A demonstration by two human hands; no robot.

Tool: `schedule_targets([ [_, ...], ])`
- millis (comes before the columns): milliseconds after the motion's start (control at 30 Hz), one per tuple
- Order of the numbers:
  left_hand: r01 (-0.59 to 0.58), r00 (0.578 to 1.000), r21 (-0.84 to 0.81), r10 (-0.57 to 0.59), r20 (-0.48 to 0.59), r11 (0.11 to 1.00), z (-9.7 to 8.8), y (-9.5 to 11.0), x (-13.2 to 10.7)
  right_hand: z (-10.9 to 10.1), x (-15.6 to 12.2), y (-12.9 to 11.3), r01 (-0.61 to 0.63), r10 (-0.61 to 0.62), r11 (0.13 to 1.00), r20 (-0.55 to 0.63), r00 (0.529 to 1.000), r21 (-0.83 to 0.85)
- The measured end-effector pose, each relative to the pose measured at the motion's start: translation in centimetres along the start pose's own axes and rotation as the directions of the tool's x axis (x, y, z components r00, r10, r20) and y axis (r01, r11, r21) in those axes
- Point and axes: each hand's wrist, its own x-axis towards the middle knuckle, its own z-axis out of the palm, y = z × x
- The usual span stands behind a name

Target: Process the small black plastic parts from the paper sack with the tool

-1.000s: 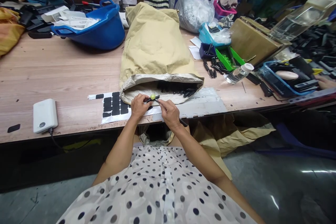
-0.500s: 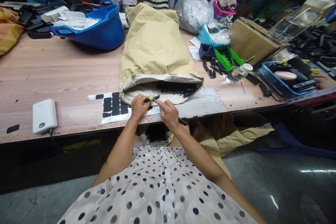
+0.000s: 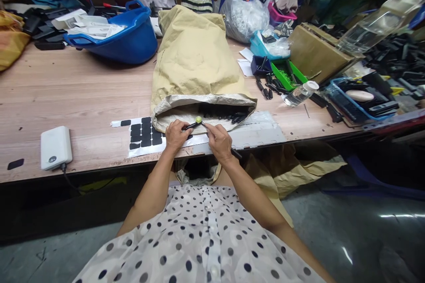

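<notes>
My left hand (image 3: 175,135) is closed around a small black part with a yellow-green round piece (image 3: 198,120) on top, held at the table's near edge. My right hand (image 3: 219,140) pinches a thin dark tool (image 3: 236,154) whose tip meets that part. Both hands hover just in front of the mouth of a tan paper sack (image 3: 195,59) lying on its side, with black parts (image 3: 222,112) showing inside. Left of my hands lies a white sheet of black adhesive pads (image 3: 143,132).
A white power bank (image 3: 56,147) with a cable sits at the left edge of the wooden table (image 3: 66,93). A blue basin (image 3: 124,35) holds papers. A green tray (image 3: 287,73), plastic bottle (image 3: 300,93) and cardboard box (image 3: 317,51) stand at right. Other people stand across the table.
Both hands shifted slightly right and away from me; the yellow-green piece sits a little farther right. The right hand's tool stays at the part.
</notes>
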Motion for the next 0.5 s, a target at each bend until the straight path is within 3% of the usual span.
schedule_targets([
  [167,-0.003,1.000,0.026,0.004,-0.020,1.000,0.0,0.2,-0.1,-0.5,0.0,1.7,-0.002,0.000,1.000,-0.076,0.997,-0.024],
  [333,-0.007,1.000,0.039,0.007,-0.013,0.999,0.1,-0.1,-0.2,-0.5,-0.4,3.6,0.046,-0.053,0.986,-0.038,0.998,-0.159],
  [500,-0.007,1.000,0.026,0.008,-0.024,1.000,0.2,-0.6,-0.1,-0.1,-0.6,3.9,0.053,-0.060,0.974,-0.025,0.998,-0.220],
])
